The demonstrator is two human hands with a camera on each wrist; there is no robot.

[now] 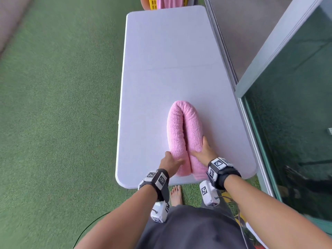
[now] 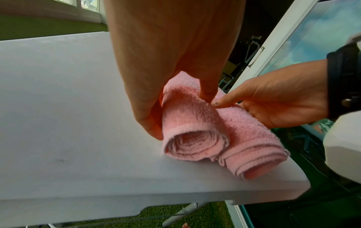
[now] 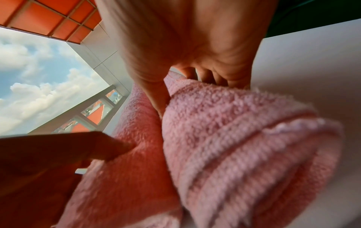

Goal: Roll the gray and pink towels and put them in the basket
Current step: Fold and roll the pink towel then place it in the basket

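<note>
A pink towel lies on the white table, rolled into a long sausage and bent double, its bend pointing away from me and both ends at the near edge. My left hand grips the left limb near its end, thumb on the outside and a finger in the crease. My right hand holds the right limb, thumb in the crease and fingers curled over the far side. The spiral ends of the towel face the left wrist camera. No gray towel is in view.
A yellow basket with pink cloth in it sits beyond the table's far end. A glass door and its metal frame run along the right side. Green turf covers the floor, and my bare foot stands under the near edge.
</note>
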